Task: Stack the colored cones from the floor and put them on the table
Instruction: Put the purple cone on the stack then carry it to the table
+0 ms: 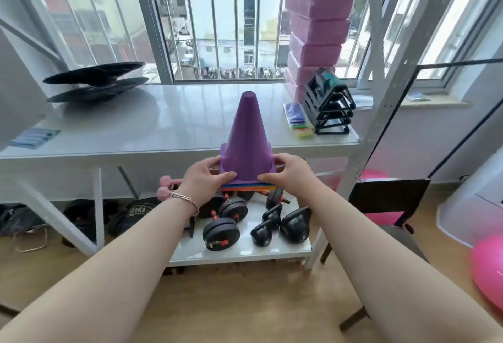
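Both hands, left (204,179) and right (289,176), grip nested plastic cone stack, purple on top (246,141); keep level, lower onto glossy white counter (136,125).

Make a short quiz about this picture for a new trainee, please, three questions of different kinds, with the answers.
1. True or false: the cone stack already stands on the white table.
2. Which colour is the top cone? A) orange B) purple C) green
3. Fill in: on the low shelf under the table lie black dumbbells and black ____.

Key
1. False. The left hand and the right hand hold the stack by its base, in front of the table's edge and not yet set down.
2. B. Blue, yellow and orange base edges show under it.
3. Kettlebells.
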The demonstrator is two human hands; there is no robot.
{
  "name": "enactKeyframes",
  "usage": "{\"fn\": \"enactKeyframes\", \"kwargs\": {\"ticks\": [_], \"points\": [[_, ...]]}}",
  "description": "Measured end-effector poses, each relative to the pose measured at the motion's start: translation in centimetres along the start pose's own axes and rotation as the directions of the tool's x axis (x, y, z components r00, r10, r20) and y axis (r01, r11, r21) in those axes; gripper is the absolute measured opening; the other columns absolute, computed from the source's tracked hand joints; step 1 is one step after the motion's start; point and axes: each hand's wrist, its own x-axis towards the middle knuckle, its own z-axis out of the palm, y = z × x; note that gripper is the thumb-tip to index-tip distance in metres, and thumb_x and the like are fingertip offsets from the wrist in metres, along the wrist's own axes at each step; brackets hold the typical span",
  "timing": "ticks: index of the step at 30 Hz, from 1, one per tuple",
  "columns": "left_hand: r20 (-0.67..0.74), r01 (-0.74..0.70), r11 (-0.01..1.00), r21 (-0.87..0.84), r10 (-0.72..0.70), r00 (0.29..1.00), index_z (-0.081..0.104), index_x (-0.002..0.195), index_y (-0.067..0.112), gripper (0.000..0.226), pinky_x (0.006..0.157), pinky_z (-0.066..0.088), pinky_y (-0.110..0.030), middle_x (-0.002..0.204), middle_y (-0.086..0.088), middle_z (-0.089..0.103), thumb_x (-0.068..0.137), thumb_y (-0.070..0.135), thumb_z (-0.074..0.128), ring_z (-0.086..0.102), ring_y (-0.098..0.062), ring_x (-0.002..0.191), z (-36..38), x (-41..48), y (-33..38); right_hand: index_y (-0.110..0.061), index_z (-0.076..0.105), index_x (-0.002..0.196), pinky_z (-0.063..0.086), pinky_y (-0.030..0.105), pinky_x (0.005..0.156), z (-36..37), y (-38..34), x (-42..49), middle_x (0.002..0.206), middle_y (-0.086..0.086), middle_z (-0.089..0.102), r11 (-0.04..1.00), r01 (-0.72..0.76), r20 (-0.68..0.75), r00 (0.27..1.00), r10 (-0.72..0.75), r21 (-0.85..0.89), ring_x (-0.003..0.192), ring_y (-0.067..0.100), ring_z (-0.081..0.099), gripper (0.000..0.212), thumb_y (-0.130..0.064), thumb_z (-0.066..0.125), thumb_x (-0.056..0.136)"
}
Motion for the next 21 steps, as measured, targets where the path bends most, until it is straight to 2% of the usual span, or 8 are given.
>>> {"fn": "enactKeyframes", "kwargs": {"ticks": [1,2,3,5,9,13,18,21], "points": [[0.002,0.007,1.0,-0.021,-0.007,1.0,0.067,0.117,0.033,0.04,0.094,0.054,-0.028,0.091,0.01,0.075,0.079,0.029,0.079,0.069,-0.005,0.08,-0.9,0.8,-0.1,-0.023,0.068,0.119,0.056,0.025,0.075,0.3,-0.7,0.7,0.107,-0.008,0.072,1.0,-0.002,-0.005,1.0,0.002,-0.002,0.098,0.013,0.068,0.057,-0.042,0.086,0.068],[0.003,0.016,1.0,-0.027,-0.016,1.0,0.068,0.115,0.034,0.04,0.095,0.055,-0.038,0.093,0.007,0.076,0.077,0.031,0.08,0.072,-0.012,0.085,-1.8,1.7,-0.5,-0.023,0.069,0.119,0.057,0.03,0.082,0.6,-1.4,1.4,0.107,-0.008,0.073,1.0,-0.005,-0.014,1.0,0.005,-0.008,0.098,0.013,0.068,0.058,-0.044,0.085,0.067],[0.008,0.015,0.999,-0.033,-0.015,1.0,0.068,0.112,0.035,0.04,0.095,0.055,-0.04,0.094,0.006,0.077,0.074,0.035,0.081,0.073,-0.015,0.089,-2.7,2.5,-0.6,-0.023,0.069,0.118,0.056,0.035,0.088,0.8,-2.1,2.0,0.106,-0.007,0.073,1.0,-0.01,-0.026,1.0,0.01,-0.015,0.098,0.013,0.068,0.06,-0.047,0.084,0.066],[0.023,-0.002,0.998,-0.063,0.004,1.0,0.07,0.112,0.033,0.047,0.094,0.056,-0.039,0.096,0.008,0.078,0.067,0.043,0.081,0.073,-0.013,0.093,-4.0,3.6,-0.8,-0.022,0.07,0.118,0.055,0.04,0.092,1.3,-3.0,3.3,0.106,-0.005,0.074,1.0,-0.027,-0.038,0.999,0.026,-0.009,0.098,0.014,0.068,0.06,-0.047,0.084,0.065],[0.038,-0.023,0.991,-0.133,0.028,0.999,0.071,0.114,0.026,0.045,0.092,0.058,-0.041,0.098,0.003,0.078,0.071,0.032,0.08,0.074,-0.015,0.094,-6.0,6.6,-1.5,-0.019,0.071,0.116,0.056,0.041,0.091,2.5,-4.6,5.9,0.105,-0.004,0.075,0.999,-0.035,-0.073,0.997,0.038,0.037,0.095,0.016,0.07,0.057,-0.043,0.085,0.066],[0.026,-0.022,0.993,-0.116,0.025,0.999,0.07,0.115,0.029,0.059,0.093,0.057,-0.041,0.098,0.006,0.078,0.06,0.049,0.08,0.074,-0.013,0.095,-6.9,10.3,-2.4,-0.02,0.07,0.119,0.056,0.04,0.092,3.2,-5.0,9.1,0.108,-0.006,0.075,0.998,-0.057,-0.09,0.994,0.06,0.035,0.096,0.013,0.07,0.07,-0.053,0.082,0.058],[0.018,-0.017,0.993,-0.12,0.02,1.0,0.07,0.114,0.03,0.046,0.093,0.056,-0.041,0.096,0.003,0.079,0.069,0.036,0.079,0.074,-0.014,0.092,-6.8,14.6,-2.2,-0.02,0.067,0.125,0.056,0.04,0.094,2.8,-4.3,14.2,0.114,-0.006,0.073,0.999,-0.038,-0.091,0.995,0.041,0.029,0.1,0.015,0.068,0.07,-0.049,0.083,0.064],[0.013,0.0,0.989,-0.15,0.002,1.0,0.07,0.112,0.028,0.039,0.095,0.055,-0.044,0.098,0.0,0.078,0.075,0.023,0.08,0.074,-0.019,0.094,-6.3,17.8,-1.8,-0.02,0.068,0.123,0.057,0.041,0.092,2.2,-3.7,17.8,0.111,-0.006,0.074,0.998,-0.03,-0.071,0.997,0.033,0.048,0.098,0.015,0.069,0.064,-0.044,0.084,0.066]]}}
